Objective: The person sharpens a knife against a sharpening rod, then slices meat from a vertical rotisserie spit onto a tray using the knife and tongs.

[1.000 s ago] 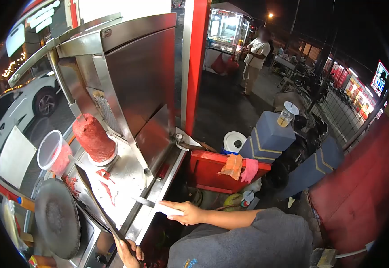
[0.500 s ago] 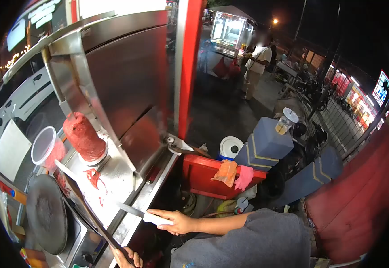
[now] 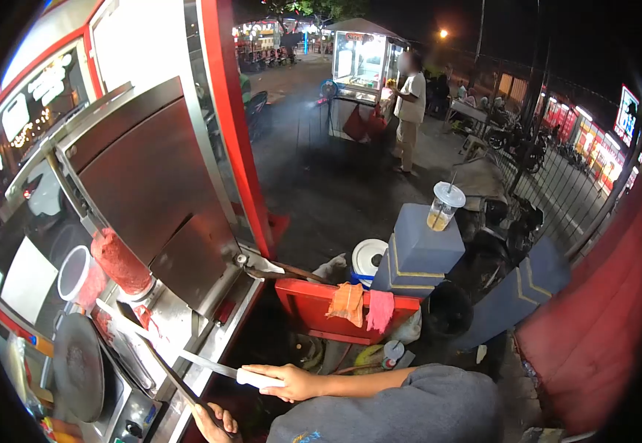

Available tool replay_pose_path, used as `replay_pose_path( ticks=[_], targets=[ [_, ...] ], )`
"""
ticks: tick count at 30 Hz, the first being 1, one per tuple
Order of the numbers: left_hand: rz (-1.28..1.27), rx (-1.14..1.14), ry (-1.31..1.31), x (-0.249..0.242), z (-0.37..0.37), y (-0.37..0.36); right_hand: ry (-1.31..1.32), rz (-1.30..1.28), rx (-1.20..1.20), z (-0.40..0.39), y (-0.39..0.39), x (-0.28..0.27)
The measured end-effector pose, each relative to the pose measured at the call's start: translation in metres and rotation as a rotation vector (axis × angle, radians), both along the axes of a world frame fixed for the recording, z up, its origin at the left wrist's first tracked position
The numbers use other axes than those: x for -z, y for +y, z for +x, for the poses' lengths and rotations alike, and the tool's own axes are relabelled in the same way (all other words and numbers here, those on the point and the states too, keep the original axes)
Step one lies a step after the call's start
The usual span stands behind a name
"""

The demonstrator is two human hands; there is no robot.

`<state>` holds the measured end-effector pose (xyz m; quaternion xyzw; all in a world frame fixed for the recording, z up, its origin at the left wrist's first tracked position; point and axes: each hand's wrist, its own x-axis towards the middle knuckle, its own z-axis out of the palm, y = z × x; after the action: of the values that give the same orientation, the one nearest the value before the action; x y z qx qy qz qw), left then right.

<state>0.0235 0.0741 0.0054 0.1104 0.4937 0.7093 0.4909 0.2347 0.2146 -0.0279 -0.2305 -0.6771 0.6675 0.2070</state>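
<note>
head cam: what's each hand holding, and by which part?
Right hand grips the knife by its white handle. Left hand holds the long dark-handled scoop at its handle end.

Your steel cart counter (image 3: 177, 336) carries red meat cone (image 3: 119, 261), red meat shavings (image 3: 142, 316), clear plastic tub (image 3: 75, 272), round black griddle pan (image 3: 77, 365).
</note>
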Motion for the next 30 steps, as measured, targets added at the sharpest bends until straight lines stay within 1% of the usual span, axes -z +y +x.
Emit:
replay_pose_path(
  ticks=[2, 3, 10, 14, 16, 19, 22, 23, 26, 27, 30],
  targets=[
    [0.006, -0.041, 0.003, 0.000, 0.012, 0.005, 0.031, -0.003, 0.015, 0.005, 0.001, 0.000],
    [0.009, -0.003, 0.009, 0.001, 0.014, 0.007, 0.035, -0.005, 0.022, 0.007, 0.001, 0.002],
    [0.022, -0.009, 0.080, -0.001, 0.034, 0.022, 0.039, 0.027, 0.044, 0.023, 0.005, 0.005],
    [0.060, -0.014, 0.020, 0.012, 0.032, 0.031, 0.044, 0.009, 0.054, 0.028, 0.005, 0.018],
    [0.075, -0.015, 0.011, 0.009, 0.036, 0.036, 0.023, 0.013, 0.052, 0.030, 0.007, 0.018],
    [0.055, -0.042, 0.040, 0.011, 0.040, 0.038, 0.070, 0.011, 0.068, 0.033, 0.008, 0.018],
    [0.064, -0.070, -0.019, 0.018, 0.033, 0.034, 0.084, 0.039, 0.041, 0.032, 0.011, 0.026],
    [0.045, -0.112, -0.035, 0.019, 0.031, 0.035, 0.089, 0.048, 0.043, 0.033, 0.011, 0.027],
    [0.025, -0.194, 0.007, 0.018, 0.025, 0.037, 0.106, 0.070, 0.042, 0.036, 0.012, 0.024],
    [0.027, -0.226, 0.028, 0.008, 0.029, 0.038, 0.113, 0.069, 0.036, 0.037, 0.011, 0.023],
    [0.087, -0.249, 0.047, 0.011, 0.029, 0.034, 0.113, 0.064, 0.021, 0.039, 0.013, 0.023]
  ],
)
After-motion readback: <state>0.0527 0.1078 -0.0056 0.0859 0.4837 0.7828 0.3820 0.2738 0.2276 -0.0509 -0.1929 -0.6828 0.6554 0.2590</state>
